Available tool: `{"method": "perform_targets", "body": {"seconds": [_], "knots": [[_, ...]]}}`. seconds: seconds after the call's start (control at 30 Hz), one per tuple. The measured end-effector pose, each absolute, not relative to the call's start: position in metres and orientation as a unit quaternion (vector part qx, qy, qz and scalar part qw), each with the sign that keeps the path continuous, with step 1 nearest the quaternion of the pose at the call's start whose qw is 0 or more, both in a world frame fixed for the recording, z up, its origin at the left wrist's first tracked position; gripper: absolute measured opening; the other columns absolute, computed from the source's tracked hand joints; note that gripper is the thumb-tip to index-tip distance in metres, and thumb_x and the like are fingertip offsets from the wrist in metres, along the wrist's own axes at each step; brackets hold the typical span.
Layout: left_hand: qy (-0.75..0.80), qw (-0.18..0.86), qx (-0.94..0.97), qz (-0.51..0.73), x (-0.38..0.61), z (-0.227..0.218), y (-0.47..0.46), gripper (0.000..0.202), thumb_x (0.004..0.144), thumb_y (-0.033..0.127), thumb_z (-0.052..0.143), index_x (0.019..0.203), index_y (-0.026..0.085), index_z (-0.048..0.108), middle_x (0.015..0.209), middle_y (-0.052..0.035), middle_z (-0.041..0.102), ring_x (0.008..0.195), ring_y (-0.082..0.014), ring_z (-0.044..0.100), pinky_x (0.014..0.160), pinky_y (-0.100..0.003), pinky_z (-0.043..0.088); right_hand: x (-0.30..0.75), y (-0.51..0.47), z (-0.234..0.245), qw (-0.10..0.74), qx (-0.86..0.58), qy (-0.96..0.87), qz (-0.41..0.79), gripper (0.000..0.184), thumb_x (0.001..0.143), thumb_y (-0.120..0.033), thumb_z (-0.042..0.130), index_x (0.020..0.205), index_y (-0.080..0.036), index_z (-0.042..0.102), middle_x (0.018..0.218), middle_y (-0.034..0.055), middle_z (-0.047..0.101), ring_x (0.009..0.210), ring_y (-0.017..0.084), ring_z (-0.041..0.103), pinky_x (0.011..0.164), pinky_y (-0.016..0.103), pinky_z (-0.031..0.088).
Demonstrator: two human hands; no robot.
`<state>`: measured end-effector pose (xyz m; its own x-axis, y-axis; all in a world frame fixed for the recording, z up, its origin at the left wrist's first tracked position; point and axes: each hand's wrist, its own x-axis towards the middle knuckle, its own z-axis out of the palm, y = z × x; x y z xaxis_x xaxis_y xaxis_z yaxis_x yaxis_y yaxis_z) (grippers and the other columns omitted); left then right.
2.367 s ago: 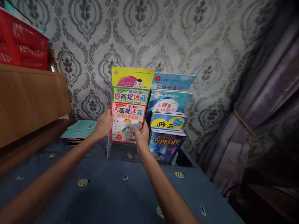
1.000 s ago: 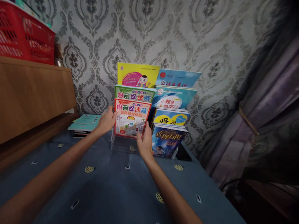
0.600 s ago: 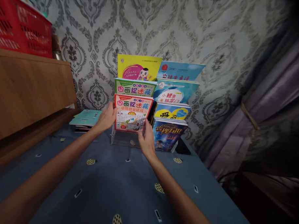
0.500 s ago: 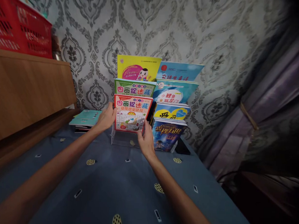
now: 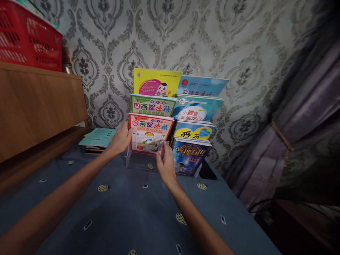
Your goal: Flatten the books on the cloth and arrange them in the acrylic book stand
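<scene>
A red-bordered picture book (image 5: 150, 136) leans in the front left tier of a clear book rack (image 5: 127, 157). My left hand (image 5: 121, 138) grips its left edge, and my right hand (image 5: 166, 162) holds its lower right edge between thumb and fingers. Behind it rise a green picture book (image 5: 154, 104) and a yellow book (image 5: 156, 80). To the right, a dark blue book (image 5: 189, 158) stands in front of a yellow-and-blue book (image 5: 193, 130), a teal book (image 5: 200, 106) and a light blue book (image 5: 203, 86).
A stack of teal-covered books (image 5: 98, 137) lies left of the rack. A dark flat object (image 5: 208, 170) rests at the rack's right. A wooden cabinet (image 5: 37, 108) carries a red basket (image 5: 28, 35) at left; a tied curtain (image 5: 258, 164) hangs at right. Patterned blue cloth (image 5: 122, 215) covers the surface.
The red picture book sits slightly lower, showing a bit more of the green cover behind. Both hands stay on its edges. The whole scene has shifted a little downward in view.
</scene>
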<state>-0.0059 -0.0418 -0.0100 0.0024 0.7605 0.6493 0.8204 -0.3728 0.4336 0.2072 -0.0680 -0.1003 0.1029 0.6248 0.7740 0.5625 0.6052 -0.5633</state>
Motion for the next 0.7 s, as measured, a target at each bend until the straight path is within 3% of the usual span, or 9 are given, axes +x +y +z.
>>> {"method": "perform_targets", "body": {"seconds": [0.23, 0.7], "knots": [[-0.551, 0.027, -0.712, -0.435, -0.007, -0.013, -0.045, 0.021, 0.101, 0.029, 0.04, 0.119, 0.021, 0.047, 0.11, -0.0126, 0.071, 0.104, -0.0284, 0.069, 0.092, -0.042, 0.052, 0.208, -0.072, -0.1, 0.592, -0.444, -0.672, 0.033, 0.059, 0.092, -0.028, 0.044, 0.151, -0.02, 0.042, 0.148, 0.0138, 0.053, 0.14, 0.028, 0.046, 0.117, 0.055, 0.037], [-0.535, 0.034, -0.729, -0.425, -0.007, -0.02, -0.053, 0.009, 0.1, 0.028, 0.039, 0.106, 0.022, 0.044, 0.107, -0.0129, 0.07, 0.102, -0.0277, 0.068, 0.088, -0.04, 0.053, 0.207, -0.074, -0.107, 0.583, -0.445, -0.679, 0.036, 0.059, 0.091, -0.026, 0.045, 0.149, -0.019, 0.044, 0.149, 0.0152, 0.051, 0.141, 0.028, 0.045, 0.117, 0.056, 0.036]]}}
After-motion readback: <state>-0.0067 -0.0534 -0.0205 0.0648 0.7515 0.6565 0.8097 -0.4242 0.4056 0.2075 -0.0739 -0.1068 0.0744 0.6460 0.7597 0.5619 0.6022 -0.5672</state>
